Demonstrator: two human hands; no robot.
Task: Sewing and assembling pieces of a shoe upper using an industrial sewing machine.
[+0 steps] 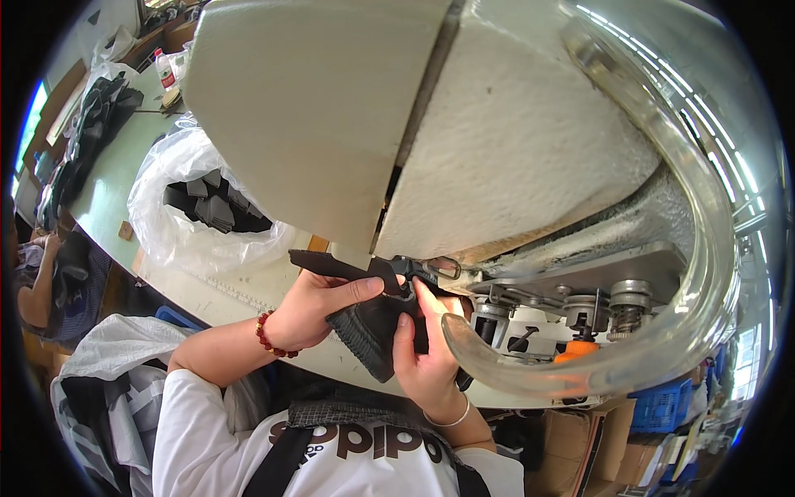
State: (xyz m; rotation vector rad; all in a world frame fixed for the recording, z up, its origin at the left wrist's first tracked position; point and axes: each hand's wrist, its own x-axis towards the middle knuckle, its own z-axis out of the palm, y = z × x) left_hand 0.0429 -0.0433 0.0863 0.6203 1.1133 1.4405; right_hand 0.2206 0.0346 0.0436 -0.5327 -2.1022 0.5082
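Both of my hands hold a black sewn piece [373, 327] with a ribbed, zigzag-looking lower edge; its exact kind I cannot make out. At its left side my left hand [308, 311] is closed, the thumb lying over a dark flap [331, 265] that sticks out to the left. My right hand [429, 356] grips the other side, thumb and forefinger pressed on the material. The upper part of the piece lies close to the sewing head of a large pale sewing machine [530, 141], whose needle area is hidden.
A clear plastic bag [157, 224] of dark cut pieces [217, 211] stands on the table at left, near a bottle [165, 70]. A curved clear guard [563, 381] arches around the machine's right. Cardboard boxes [567, 443] and a blue crate [662, 407] stand lower right. Another person [37, 286] sits far left.
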